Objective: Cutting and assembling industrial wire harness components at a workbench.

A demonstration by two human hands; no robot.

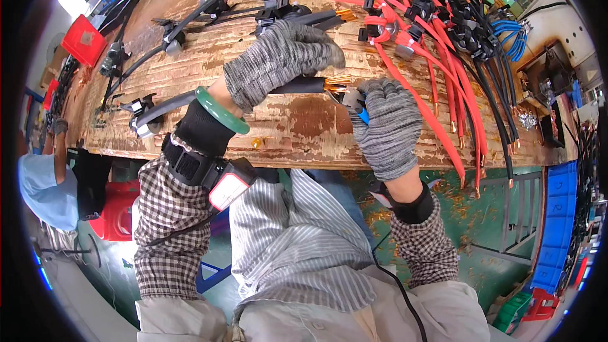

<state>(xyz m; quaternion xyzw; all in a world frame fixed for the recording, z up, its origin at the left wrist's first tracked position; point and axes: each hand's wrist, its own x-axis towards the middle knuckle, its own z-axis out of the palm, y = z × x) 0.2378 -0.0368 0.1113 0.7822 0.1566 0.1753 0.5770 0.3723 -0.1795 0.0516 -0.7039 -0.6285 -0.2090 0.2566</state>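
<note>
A black cable (299,85) lies along the near part of the table, its bare copper strands (337,82) fanning out at the right end. My left hand (282,60), in a grey knit glove, is over the cable; its fingers reach right, close together and slightly bent, with no grip on anything visible. My right hand (387,128), gloved alike, is closed around a blue-handled hand tool (363,116), which looks like pliers. The tool's metal jaws are beside the copper strands; whether they touch is unclear. A black-and-grey clamp-like fitting (145,117) sits at the cable's left end.
More black cables with fittings (172,38) lie across the worn wooden table (304,123). Red cables (443,69) and black cables (500,101) are piled at right, some overhanging the front edge. Blue bins (556,221) stand low right. Another person (50,180) is at far left.
</note>
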